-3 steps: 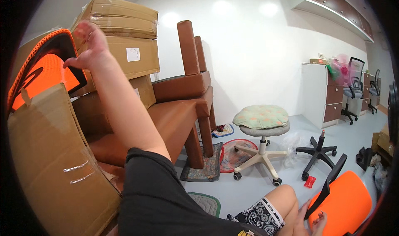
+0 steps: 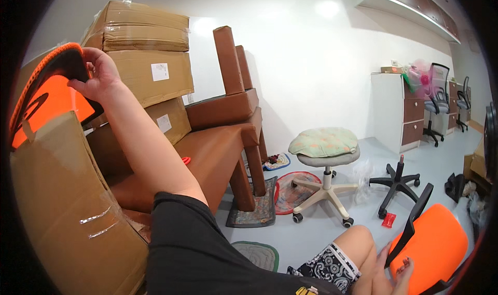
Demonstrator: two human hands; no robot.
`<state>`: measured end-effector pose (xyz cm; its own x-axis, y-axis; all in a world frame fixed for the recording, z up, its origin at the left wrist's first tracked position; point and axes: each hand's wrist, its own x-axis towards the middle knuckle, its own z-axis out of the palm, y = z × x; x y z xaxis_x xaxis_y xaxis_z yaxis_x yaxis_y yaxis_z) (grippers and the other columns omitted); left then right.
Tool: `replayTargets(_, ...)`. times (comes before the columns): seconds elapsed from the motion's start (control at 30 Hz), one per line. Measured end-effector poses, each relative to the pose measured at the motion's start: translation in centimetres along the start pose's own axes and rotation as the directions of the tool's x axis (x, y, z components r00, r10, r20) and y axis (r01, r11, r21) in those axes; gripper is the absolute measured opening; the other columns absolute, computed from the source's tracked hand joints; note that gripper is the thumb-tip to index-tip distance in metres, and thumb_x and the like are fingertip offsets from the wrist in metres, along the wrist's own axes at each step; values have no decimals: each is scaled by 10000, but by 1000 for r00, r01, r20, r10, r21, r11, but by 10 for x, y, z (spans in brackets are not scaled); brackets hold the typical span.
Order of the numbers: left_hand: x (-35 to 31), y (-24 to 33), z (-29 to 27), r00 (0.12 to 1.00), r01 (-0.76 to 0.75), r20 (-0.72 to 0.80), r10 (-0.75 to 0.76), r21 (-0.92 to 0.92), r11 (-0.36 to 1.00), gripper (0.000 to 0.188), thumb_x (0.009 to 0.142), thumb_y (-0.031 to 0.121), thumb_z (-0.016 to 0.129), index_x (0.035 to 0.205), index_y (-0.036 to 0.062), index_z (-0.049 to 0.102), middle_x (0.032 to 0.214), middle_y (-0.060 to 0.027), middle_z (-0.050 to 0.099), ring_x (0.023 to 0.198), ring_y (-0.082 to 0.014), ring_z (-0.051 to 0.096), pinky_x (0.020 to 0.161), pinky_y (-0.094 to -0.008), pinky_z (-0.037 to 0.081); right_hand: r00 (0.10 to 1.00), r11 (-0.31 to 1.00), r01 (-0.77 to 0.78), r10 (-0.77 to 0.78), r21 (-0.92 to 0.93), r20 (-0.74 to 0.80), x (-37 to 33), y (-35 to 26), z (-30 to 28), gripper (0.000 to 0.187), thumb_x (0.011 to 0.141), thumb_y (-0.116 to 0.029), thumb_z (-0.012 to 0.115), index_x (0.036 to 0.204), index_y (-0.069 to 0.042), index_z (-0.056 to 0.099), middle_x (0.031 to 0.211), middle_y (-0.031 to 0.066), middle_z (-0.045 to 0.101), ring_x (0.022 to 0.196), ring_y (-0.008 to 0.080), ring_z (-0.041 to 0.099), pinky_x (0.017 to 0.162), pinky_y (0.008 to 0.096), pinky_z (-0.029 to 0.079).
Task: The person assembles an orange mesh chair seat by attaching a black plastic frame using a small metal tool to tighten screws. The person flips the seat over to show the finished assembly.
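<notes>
My left arm reaches up to the far left. My left hand (image 2: 100, 76) is closed on the edge of an orange mesh chair backrest (image 2: 62, 95) with a black frame. That backrest stands behind an upright cardboard piece (image 2: 62, 191). At the lower right, my right hand (image 2: 405, 271) is partly in view beside an orange chair seat (image 2: 441, 243) with a black armrest (image 2: 412, 225). Its fingers look apart with nothing between them. The seat rests low by my bare legs, near the floor.
Taped cardboard boxes (image 2: 150, 69) are stacked behind a brown padded bench (image 2: 207, 149). A stool with a green cushion (image 2: 326, 142) stands mid-room, beside a black wheeled chair base (image 2: 399, 180). A red packet (image 2: 388, 220) and several mats (image 2: 257, 253) lie on the floor.
My left hand has moved from open fingers beside the backrest to a grip on its edge. The view has shifted slightly, and a small red object now shows on the bench.
</notes>
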<state>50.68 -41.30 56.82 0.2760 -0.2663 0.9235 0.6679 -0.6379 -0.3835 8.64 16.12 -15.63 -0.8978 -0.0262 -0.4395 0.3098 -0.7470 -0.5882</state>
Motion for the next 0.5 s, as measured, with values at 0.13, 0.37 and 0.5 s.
replayTargets(0.13,30,13,-12,961,160,208,-181,114,981,557,871,505,557,1130,14,526,1094,-121,593,1054,-295,559,1027,-486,398,998,999,38,-39,31,48,39,-5,-24,312,860,-419,612,819,-111,577,675,12,553,488,202,442,418,357,418)
replayTargets(0.37,37,-95,-34,943,245,118,-310,379,892,467,961,383,450,1138,-47,503,1059,-205,564,980,-344,575,1005,-579,410,983,978,184,-184,-98,9,24,-1,-30,185,804,-335,588,863,-160,580,752,-48,559,550,61,410,573,292,370)
replayTargets(0.5,0,-182,-77,938,277,20,-347,558,782,315,971,288,472,1097,7,533,1021,-198,591,927,-328,596,976,-577,442,986,985,162,-163,-51,-19,3,-2,-19,148,800,-319,586,840,-177,576,787,-41,581,663,93,504,621,322,382)
